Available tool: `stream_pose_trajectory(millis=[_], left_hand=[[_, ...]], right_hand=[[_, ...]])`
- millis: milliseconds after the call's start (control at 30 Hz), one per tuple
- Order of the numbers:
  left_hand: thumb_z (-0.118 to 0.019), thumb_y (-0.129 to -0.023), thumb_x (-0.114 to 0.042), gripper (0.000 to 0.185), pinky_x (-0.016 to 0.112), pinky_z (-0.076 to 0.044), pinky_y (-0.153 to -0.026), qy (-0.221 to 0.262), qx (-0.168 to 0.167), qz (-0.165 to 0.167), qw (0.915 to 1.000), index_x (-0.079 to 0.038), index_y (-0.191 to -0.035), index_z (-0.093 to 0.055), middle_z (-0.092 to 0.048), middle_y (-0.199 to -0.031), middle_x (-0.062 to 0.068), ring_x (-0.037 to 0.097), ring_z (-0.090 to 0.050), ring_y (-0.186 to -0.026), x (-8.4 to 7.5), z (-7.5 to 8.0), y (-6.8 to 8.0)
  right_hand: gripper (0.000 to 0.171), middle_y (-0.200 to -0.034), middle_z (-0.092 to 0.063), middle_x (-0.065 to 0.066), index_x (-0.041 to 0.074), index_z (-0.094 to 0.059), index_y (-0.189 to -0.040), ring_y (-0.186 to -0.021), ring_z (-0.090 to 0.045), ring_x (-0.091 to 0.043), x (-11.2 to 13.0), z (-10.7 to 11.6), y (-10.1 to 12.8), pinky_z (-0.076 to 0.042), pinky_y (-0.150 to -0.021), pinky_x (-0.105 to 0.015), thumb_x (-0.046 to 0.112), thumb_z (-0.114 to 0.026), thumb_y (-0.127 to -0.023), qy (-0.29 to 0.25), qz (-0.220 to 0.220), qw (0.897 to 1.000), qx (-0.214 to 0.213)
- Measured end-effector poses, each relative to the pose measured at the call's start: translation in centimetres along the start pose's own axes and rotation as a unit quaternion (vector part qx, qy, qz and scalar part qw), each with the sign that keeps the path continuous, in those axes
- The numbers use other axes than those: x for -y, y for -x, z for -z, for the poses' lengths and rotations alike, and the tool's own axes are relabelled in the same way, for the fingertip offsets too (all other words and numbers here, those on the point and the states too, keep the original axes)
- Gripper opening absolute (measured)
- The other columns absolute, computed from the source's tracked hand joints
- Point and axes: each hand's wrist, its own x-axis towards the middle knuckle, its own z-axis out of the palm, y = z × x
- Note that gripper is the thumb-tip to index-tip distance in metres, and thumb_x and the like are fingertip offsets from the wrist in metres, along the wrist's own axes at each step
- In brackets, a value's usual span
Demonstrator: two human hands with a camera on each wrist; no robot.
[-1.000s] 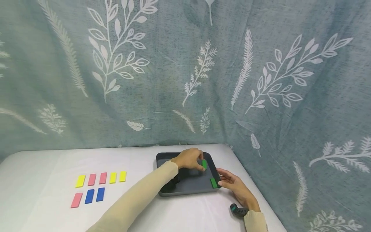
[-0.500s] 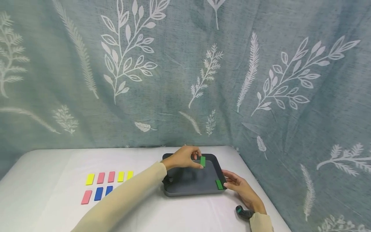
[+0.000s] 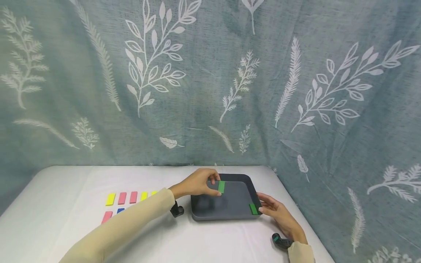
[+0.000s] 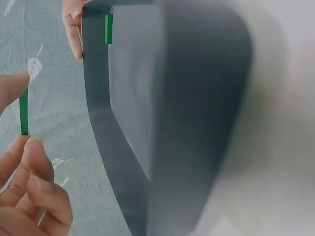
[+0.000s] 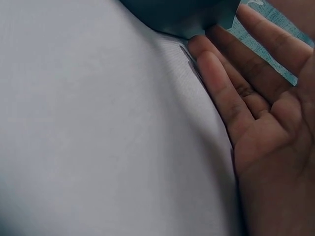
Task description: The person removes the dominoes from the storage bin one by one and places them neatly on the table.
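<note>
Thumb and fingertips of my left hand (image 3: pixel 197 182) pinch a flat green block (image 3: pixel 221 187), which appears over the back of a dark grey tray (image 3: pixel 227 218) in the head view. The left wrist view shows this block (image 4: pixel 24 113) edge-on between thumb and fingers. A second green block (image 3: pixel 253 209) lies inside the tray at its front right corner. At the tray's right side is my right hand (image 3: pixel 281 217), its fingers extended along the outer wall and its thumb by the front corner. In the right wrist view, fingertips meet the tray wall (image 5: pixel 192 17).
Left of the tray, yellow blocks (image 3: pixel 110 199), pink blocks (image 3: pixel 122 198) and a blue block (image 3: pixel 120 210) lie in rows on the white table (image 3: pixel 210 241); my left forearm (image 3: pixel 128 223) partly covers them. A patterned curtain (image 3: pixel 204 91) hangs behind the table.
My left hand has moved left over the tray, carrying the green block away from the right side. The head view has turned left. My right hand stays beside the tray.
</note>
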Motion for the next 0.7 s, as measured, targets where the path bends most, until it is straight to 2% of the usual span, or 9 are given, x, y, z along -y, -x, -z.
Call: stream_pose_trajectory(millis=[300,533,700], left_hand=[[-0.086,-0.084,-0.041,0.044,0.033,-0.049,-0.078,-0.016,-0.005,0.024,0.9996,-0.02,-0.117,-0.067,-0.069,-0.099,0.003,0.022,-0.064,-0.09,1.3,1.8,3.1],[-0.087,-0.084,-0.042,0.044,0.03,-0.05,-0.064,-0.027,-0.018,0.034,0.9989,-0.02,-0.116,-0.068,-0.069,-0.099,0.006,0.012,-0.057,-0.066,1.6,3.1,5.5],[-0.087,-0.083,-0.04,0.043,0.028,-0.049,-0.061,-0.021,-0.022,0.052,0.9982,-0.02,-0.115,-0.067,-0.068,-0.097,0.002,0.01,-0.054,-0.062,2.1,3.8,7.5]], right_hand=[[0.064,-0.155,-0.046,-0.013,0.012,-0.046,-0.155,-0.127,-0.056,-0.02,-0.1,0.3,-0.2,-0.046,-0.1,-0.027,0.016,-0.073,-0.097,-0.006,-0.002,1.0,-0.004],[0.065,-0.155,-0.046,-0.013,0.012,-0.045,-0.155,-0.127,-0.055,-0.021,0.1,0.1,-0.3,-0.046,-0.1,-0.027,0.018,-0.074,-0.097,-0.003,-0.003,1.0,-0.004],[0.065,-0.154,-0.046,-0.013,0.012,-0.045,-0.156,-0.125,-0.055,-0.022,0.2,-0.3,-0.4,-0.047,-0.099,-0.027,0.019,-0.073,-0.097,0.001,-0.007,1.0,-0.001]])
